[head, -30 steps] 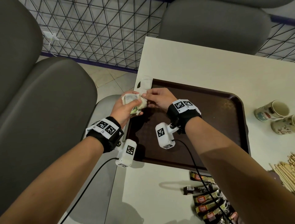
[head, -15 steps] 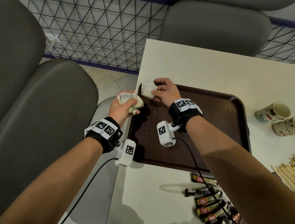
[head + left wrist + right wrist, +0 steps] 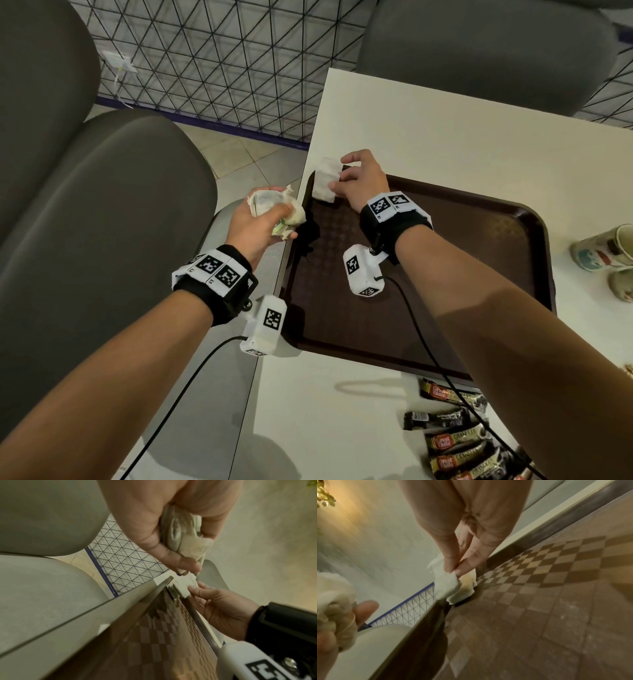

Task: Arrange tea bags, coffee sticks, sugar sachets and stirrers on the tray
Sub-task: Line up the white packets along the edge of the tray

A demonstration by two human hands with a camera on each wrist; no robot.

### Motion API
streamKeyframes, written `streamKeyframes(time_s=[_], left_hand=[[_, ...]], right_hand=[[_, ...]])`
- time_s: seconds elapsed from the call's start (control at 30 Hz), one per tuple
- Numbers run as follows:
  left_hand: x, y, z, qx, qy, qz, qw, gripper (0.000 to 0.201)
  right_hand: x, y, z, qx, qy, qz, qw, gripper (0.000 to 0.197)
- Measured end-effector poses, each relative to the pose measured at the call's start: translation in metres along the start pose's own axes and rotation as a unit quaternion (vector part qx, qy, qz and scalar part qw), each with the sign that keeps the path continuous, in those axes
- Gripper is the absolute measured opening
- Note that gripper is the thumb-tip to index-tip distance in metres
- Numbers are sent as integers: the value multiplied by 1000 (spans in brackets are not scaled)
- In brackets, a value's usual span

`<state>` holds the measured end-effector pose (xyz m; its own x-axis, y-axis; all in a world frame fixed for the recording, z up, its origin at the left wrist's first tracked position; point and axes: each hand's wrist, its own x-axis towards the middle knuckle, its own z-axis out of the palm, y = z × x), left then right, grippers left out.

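Note:
My left hand (image 3: pixel 270 222) grips a crumpled bundle of white tea bags (image 3: pixel 274 209) just off the left rim of the brown tray (image 3: pixel 445 274). The bundle (image 3: pixel 181 534) fills its palm in the left wrist view. My right hand (image 3: pixel 342 176) is at the tray's far-left corner, thumb and forefinger pinching a white tea bag (image 3: pixel 325 181). In the right wrist view this tea bag (image 3: pixel 447 582) leans on the rim, with a second bag (image 3: pixel 467 588) under it. The rest of the checkered tray floor (image 3: pixel 556 601) is bare.
Several coffee sticks (image 3: pixel 455 442) lie on the white table (image 3: pixel 445 137) near the tray's front-right corner. Paper cups (image 3: pixel 606 246) lie at the right edge. Grey chairs (image 3: pixel 102 222) and a wire mesh fence (image 3: pixel 222 68) stand to the left.
My right hand has left the bundle and carried one tea bag forward to the tray's far-left corner. My left hand has drawn slightly left with the bundle.

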<state>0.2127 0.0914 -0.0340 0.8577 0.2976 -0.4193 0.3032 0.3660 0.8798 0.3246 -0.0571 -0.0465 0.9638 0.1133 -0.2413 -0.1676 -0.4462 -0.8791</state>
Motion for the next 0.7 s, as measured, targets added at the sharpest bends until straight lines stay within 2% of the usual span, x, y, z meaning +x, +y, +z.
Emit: streamKeyframes(time_s=[0.2,0.7], left_hand=[[2,-5,-2,4,5,-9,1000,24],[4,-8,1,5,-7,-16,1000,22]], right_hand=[[2,6,7,-64,5,-10,998,42],[4,11,9,-108,27,-6,994,49]])
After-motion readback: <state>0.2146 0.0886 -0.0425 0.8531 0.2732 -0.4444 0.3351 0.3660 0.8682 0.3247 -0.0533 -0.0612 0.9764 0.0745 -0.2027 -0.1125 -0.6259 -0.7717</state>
